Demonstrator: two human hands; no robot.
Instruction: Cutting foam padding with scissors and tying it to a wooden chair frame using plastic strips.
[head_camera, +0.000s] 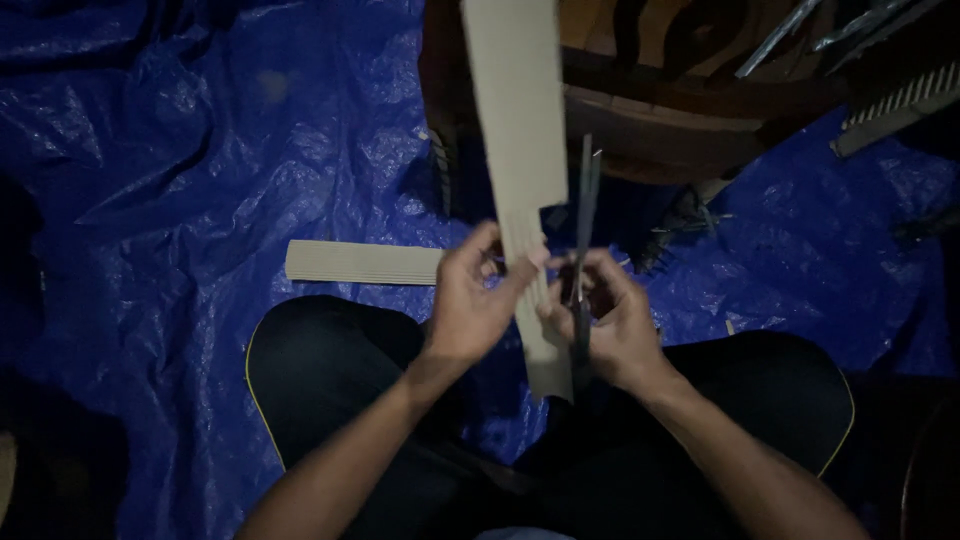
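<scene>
Over blue tarp (200, 150), fingers (497, 262) seemingly around cardboard strip (520, 130)

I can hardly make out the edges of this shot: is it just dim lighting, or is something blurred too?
Head view: light falls mainly mid-frame, on the long tan corrugated cardboard strip and crinkled blue plastic tarp, which shows soft glare; corners sink into deep shadow. The left hand, right hand and dark metal scissors look slightly soft; the dark wooden furniture behind is murky.
</scene>
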